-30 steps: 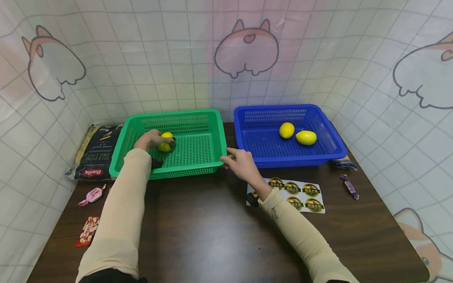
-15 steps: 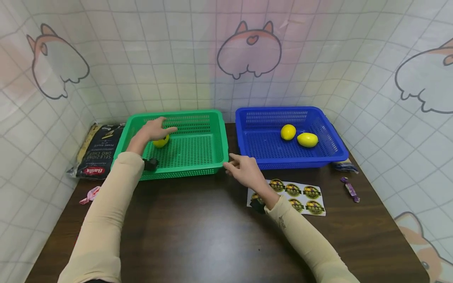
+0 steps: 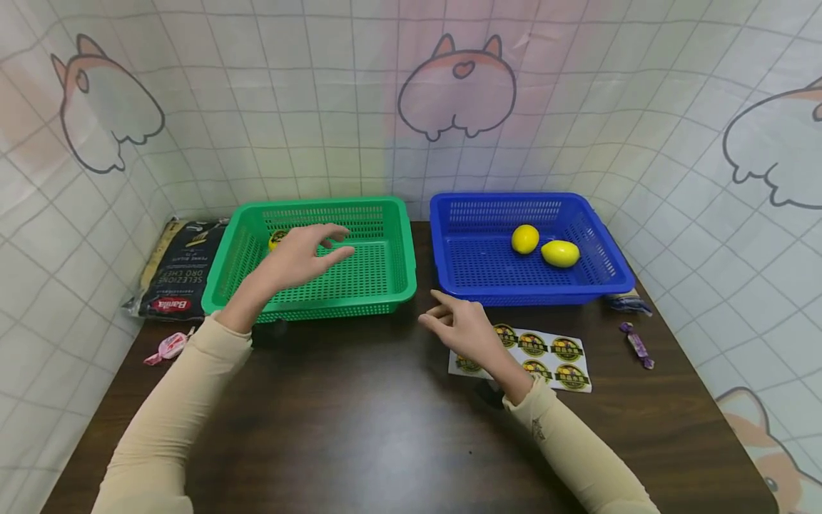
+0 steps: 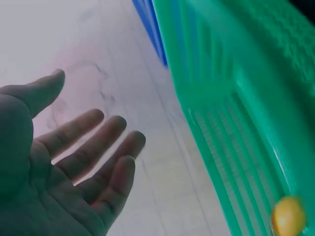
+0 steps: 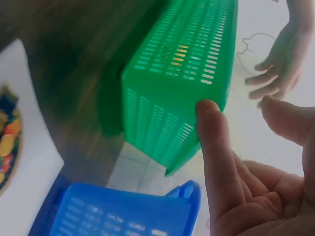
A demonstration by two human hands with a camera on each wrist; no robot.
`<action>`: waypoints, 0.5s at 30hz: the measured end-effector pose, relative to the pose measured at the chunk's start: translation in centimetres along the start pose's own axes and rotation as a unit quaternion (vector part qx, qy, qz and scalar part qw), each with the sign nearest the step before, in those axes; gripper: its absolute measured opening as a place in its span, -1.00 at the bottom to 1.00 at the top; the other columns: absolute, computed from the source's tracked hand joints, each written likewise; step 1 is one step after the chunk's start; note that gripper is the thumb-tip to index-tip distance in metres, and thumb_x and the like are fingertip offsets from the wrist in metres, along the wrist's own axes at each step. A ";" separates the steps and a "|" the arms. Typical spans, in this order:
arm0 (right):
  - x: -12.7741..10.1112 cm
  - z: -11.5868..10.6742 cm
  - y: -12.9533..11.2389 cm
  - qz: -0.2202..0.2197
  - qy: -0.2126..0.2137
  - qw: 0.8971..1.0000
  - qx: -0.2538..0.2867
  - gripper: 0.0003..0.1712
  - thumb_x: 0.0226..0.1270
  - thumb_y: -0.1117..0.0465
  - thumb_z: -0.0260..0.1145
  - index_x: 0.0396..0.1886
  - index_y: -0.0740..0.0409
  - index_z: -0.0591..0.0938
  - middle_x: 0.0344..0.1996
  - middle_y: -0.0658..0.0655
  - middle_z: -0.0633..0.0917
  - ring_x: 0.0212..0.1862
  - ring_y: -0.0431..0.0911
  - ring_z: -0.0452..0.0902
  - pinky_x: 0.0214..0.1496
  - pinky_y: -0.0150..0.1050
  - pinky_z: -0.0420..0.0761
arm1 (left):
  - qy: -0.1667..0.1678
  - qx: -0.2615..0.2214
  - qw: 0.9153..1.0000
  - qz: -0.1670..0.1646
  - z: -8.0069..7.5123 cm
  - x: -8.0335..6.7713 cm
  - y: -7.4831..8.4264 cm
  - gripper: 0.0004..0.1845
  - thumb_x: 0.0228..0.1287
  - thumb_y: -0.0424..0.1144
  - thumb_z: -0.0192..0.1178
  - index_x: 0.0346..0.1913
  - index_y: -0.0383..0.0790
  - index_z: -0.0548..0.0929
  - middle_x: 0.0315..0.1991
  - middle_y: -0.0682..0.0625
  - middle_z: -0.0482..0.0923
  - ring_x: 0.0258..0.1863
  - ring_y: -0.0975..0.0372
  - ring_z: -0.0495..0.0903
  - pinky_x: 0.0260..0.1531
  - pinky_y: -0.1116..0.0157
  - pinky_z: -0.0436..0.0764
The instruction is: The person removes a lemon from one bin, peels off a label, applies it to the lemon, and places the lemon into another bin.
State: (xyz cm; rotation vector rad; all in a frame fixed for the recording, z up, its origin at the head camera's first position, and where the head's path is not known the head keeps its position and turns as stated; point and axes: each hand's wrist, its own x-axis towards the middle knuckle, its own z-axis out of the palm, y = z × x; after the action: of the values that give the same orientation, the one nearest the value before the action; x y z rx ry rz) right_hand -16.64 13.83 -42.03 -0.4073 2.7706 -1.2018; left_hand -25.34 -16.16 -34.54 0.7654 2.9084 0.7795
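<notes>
1. A yellow lemon (image 3: 277, 238) lies in the green basket (image 3: 392, 285), at its far left corner.
2. The left hand (image 3: 302, 255) hovers above it, fingers (image 4: 93, 140) spread and holding nothing.
3. The right hand (image 3: 464, 330) hangs over the bench (image 3: 359, 414), fingers (image 5: 212, 147) loose and holding nothing.

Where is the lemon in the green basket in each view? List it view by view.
Head: lemon at the far-left of the green basket, partly behind the left hand.
Left wrist: lemon at bottom right.
Right wrist: faint yellow through the slots.
Shared landmark: the green basket.
</notes>
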 end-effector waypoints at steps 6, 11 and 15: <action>-1.1 0.2 1.1 -0.018 -0.017 1.000 -0.014 -0.49 0.39 -0.01 0.32 0.24 0.13 0.60 -0.15 0.06 0.82 -0.15 -0.12 0.77 -0.10 -0.19 0.76 | 0.022 -0.060 0.995 0.071 2.1 -2.2 2.6 -0.59 0.43 -0.03 0.18 0.22 -0.13 0.59 0.16 -0.04 0.66 -0.01 0.14 0.68 -0.01 0.08 0.68; -1.8 0.8 2.2 -0.040 -0.051 0.998 -0.020 -0.60 0.39 0.02 0.32 0.09 0.14 0.68 -0.21 0.04 0.82 -0.21 -0.20 0.74 -0.14 -0.30 0.73 | 0.007 -0.134 0.987 0.086 5.0 -3.6 3.3 -0.65 0.46 -0.02 0.14 0.19 -0.03 0.62 0.10 0.04 0.69 0.01 0.23 0.68 -0.02 0.17 0.70; -2.2 1.2 2.7 -0.057 -0.075 0.995 -0.026 -0.61 0.39 0.03 0.33 0.05 0.18 0.70 -0.24 0.05 0.82 -0.26 -0.24 0.72 -0.20 -0.40 0.69 | -0.036 -0.180 0.981 0.058 8.1 -4.6 3.0 -0.68 0.47 0.04 0.11 0.16 0.08 0.63 0.06 0.12 0.70 0.02 0.30 0.66 0.02 0.24 0.66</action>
State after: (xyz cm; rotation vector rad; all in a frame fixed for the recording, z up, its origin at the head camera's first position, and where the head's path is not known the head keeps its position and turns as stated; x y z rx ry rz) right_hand -14.84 15.40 -44.88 -0.6409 2.6868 -1.0745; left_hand -18.72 -12.38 -40.57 0.9024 2.5662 1.2170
